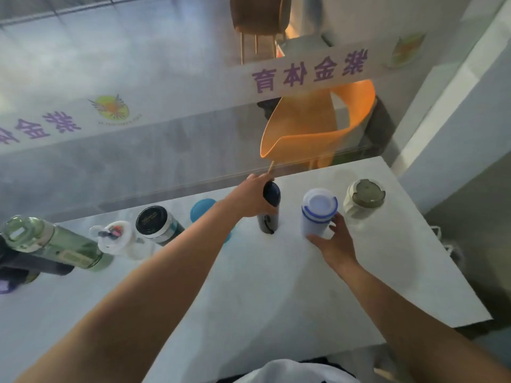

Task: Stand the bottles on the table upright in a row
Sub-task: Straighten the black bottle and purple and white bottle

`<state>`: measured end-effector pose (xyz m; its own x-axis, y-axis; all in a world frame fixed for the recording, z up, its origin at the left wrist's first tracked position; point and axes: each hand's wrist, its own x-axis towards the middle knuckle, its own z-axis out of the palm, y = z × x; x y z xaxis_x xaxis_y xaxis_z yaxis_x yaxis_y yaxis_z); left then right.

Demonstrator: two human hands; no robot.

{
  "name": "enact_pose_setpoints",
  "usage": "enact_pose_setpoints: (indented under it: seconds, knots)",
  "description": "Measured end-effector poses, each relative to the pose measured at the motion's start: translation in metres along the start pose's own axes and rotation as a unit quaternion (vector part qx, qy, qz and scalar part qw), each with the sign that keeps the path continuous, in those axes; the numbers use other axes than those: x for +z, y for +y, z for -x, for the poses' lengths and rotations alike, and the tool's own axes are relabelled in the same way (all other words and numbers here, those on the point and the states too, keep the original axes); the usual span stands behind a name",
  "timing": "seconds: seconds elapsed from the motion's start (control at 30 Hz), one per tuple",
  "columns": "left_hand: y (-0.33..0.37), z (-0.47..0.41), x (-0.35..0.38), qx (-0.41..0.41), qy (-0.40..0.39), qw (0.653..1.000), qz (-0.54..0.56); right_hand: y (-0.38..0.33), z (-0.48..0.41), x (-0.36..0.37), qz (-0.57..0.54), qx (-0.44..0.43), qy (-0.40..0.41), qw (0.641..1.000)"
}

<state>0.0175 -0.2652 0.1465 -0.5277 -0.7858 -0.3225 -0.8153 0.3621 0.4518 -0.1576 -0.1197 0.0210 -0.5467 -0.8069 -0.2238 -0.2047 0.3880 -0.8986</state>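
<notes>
White table (276, 286) by glass. Left hand (249, 197) tight round dark bottle (269, 214): hard-looking, maybe slippy, best held mid-body. Right of it, right hand (336, 241) curled round white bottle (318, 214).

Seven bottles in a row across the middle of my frame, all standing upright as far as I can tell.

From the left edge I see a translucent green bottle with a clear flip lid (52, 241), a clear bottle with a white cap (116, 236), and a dark teal bottle with a black lid (154, 222). Next is a blue-lidded bottle (203, 210), largely hidden behind a forearm. At centre, the slim dark navy bottle (269, 208) is gripped near its top by the left hand (254, 200). Just to its right, the right hand (334, 241) cups the frosted white bottle with a blue-ringed lid (319, 211). A clear bottle with an olive-grey lid (363, 199) stands furthest right.
</notes>
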Motion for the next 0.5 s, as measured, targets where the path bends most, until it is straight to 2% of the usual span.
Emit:
enact_pose_setpoints:
  seconds: [0.13, 0.3, 0.5]
  knots:
    - [0.003, 0.002, 0.005, -0.020, 0.041, 0.999, -0.004, 0.002, -0.015, -0.004, -0.006, -0.065, -0.020, 0.998]
    - [0.009, 0.010, 0.007, -0.048, 0.073, 0.996, -0.009, -0.005, -0.030, -0.006, -0.017, -0.093, -0.029, 0.995]
    - [0.008, 0.019, 0.008, -0.073, 0.078, 0.994, 0.013, -0.028, -0.052, 0.001, -0.006, -0.117, -0.054, 0.992]
